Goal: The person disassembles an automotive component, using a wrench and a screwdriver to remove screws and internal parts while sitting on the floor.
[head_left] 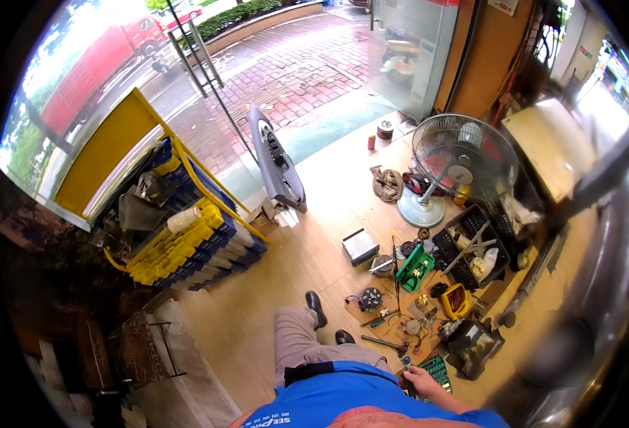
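My right hand (421, 382) is closed around a dark hand tool with a silvery end (407, 362); its exact kind is too small to make out. Right beside that hand lies a green tool case (439, 371) with rows of small pieces in it. A long dark tool (382, 342) rests on the floor a little beyond. Only a bit of my left arm shows at the lower edge, and my left hand is out of sight. Ahead, a brown board (398, 330) carries a round black motor-like part (370, 299), a yellow tray (457, 302) and small loose parts.
Around the board are a green box (415, 268), a black crate (482, 269) and a dark bag-like object (474, 347). A standing fan (420, 211) is farther off. Left stands a yellow-framed rack of bins (200, 242); a grey panel (277, 160) leans near the glass doorway.
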Demonstrator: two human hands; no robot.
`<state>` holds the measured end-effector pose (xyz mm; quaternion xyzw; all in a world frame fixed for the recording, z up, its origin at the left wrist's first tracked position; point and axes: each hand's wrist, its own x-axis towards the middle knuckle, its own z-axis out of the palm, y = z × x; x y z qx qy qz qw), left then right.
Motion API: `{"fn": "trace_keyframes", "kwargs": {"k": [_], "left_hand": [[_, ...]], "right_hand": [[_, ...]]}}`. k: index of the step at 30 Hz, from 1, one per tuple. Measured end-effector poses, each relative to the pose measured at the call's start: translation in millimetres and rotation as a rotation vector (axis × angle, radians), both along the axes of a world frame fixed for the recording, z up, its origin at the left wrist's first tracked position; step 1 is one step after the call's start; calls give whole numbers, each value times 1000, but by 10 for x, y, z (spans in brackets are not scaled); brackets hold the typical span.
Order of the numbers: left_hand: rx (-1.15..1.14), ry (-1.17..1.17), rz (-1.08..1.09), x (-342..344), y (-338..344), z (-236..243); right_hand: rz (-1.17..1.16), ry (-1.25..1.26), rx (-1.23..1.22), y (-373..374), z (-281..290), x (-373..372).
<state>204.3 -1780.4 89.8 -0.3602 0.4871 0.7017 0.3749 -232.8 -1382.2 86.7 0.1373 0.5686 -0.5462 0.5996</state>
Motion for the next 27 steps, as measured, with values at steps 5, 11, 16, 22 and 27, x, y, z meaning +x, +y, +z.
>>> {"fn": "trace_keyframes", "kwargs": {"k": [5, 11, 16, 22, 27], "left_hand": [[-11, 34, -131, -351, -825, 41], [-32, 118, -281, -600, -1755, -364], [-168, 173, -440, -1023, -2300, -315], [18, 47, -267, -1948, -2840, 548], [60, 212, -525, -2141, -3151, 348]], "right_hand": [[-127, 257, 51, -309, 388, 362], [-243, 472, 163, -982, 530, 641], [-255, 477, 269, -1364, 618, 849], [-328, 413, 171, -1468, 357, 1205], [-317, 406, 247, -1946, 528, 1040]]}}
